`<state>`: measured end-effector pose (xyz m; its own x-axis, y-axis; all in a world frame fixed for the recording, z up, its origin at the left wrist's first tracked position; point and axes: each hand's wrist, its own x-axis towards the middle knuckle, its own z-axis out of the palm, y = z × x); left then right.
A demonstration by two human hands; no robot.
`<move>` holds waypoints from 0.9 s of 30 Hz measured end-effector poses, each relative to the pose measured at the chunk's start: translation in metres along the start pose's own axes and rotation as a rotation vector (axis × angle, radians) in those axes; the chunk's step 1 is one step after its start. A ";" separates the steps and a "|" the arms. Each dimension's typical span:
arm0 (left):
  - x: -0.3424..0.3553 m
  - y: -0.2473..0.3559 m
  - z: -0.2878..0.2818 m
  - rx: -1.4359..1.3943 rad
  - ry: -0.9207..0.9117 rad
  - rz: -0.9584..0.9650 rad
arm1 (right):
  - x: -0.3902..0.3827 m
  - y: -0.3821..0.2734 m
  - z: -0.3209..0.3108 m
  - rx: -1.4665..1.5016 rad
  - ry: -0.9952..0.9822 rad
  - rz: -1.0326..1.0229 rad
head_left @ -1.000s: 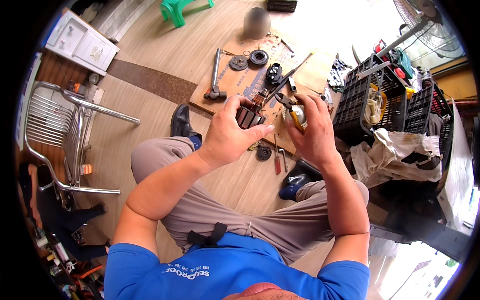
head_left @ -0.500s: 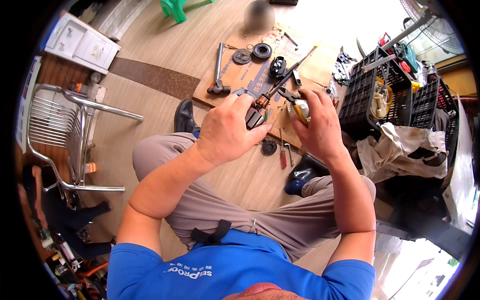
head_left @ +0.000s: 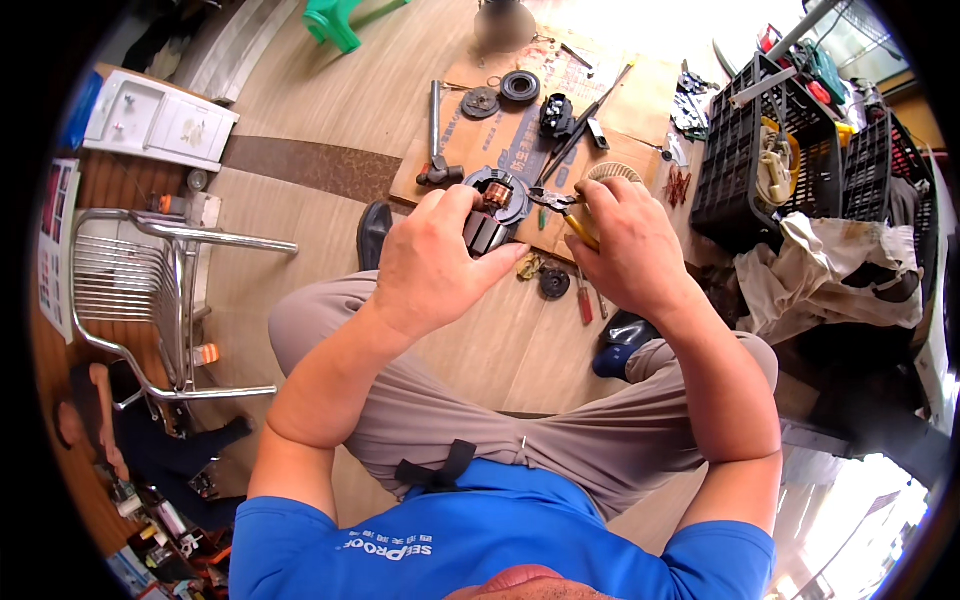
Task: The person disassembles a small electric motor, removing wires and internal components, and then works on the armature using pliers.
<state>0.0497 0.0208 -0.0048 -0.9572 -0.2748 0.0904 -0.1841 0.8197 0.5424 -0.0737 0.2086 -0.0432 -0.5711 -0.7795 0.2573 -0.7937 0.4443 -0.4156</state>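
My left hand (head_left: 425, 255) is closed around a motor armature (head_left: 486, 235), its dark steel core by my thumb and its copper winding showing past my fingers. In my right hand (head_left: 635, 235) is a pair of pliers (head_left: 582, 228) with yellow handles; the jaws point left toward the armature, with a small gap between them. Below the armature, on the cardboard (head_left: 640, 100), lies a grey ring-shaped part (head_left: 516, 203). A pale ribbed round thing (head_left: 612, 172) shows just behind my right hand, partly covered by it.
A hammer (head_left: 436, 130), a black ring (head_left: 519, 88), a toothed disc (head_left: 480, 102) and a black housing (head_left: 556, 115) lie on the cardboard. Nearer are a black disc (head_left: 554, 283) and a red-handled screwdriver (head_left: 585, 305). Black crates (head_left: 765, 150) stand right, a metal chair (head_left: 130, 260) left.
The pliers have turned in my right hand, and their jaws have swung to the left. My left hand has tipped the armature, so its copper end shows more clearly. The view has shifted slightly.
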 end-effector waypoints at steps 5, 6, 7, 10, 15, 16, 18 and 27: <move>-0.001 -0.002 0.002 0.135 -0.035 -0.035 | -0.005 -0.003 0.001 -0.025 -0.170 0.084; -0.002 -0.003 0.002 0.170 -0.039 -0.028 | -0.006 -0.003 0.002 -0.017 -0.169 0.087; -0.001 -0.003 0.003 0.176 -0.045 -0.029 | -0.007 -0.002 0.003 -0.025 -0.214 0.093; 0.000 -0.002 0.003 0.247 -0.098 -0.043 | -0.010 -0.005 0.001 -0.039 -0.302 0.104; -0.001 -0.003 0.004 0.303 -0.193 -0.064 | -0.015 -0.010 -0.003 -0.042 -0.366 0.090; -0.001 -0.003 0.004 0.304 -0.200 -0.063 | -0.016 -0.010 -0.004 -0.040 -0.364 0.083; -0.001 -0.003 0.003 0.236 -0.198 -0.039 | -0.017 -0.010 -0.005 -0.034 -0.362 0.081; 0.002 0.003 0.003 -0.047 -0.208 -0.077 | -0.019 -0.008 -0.007 -0.006 -0.373 0.079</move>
<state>0.0465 0.0236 -0.0054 -0.9671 -0.2219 -0.1246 -0.2524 0.7745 0.5800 -0.0580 0.2231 -0.0383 -0.5161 -0.8493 -0.1111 -0.7518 0.5113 -0.4165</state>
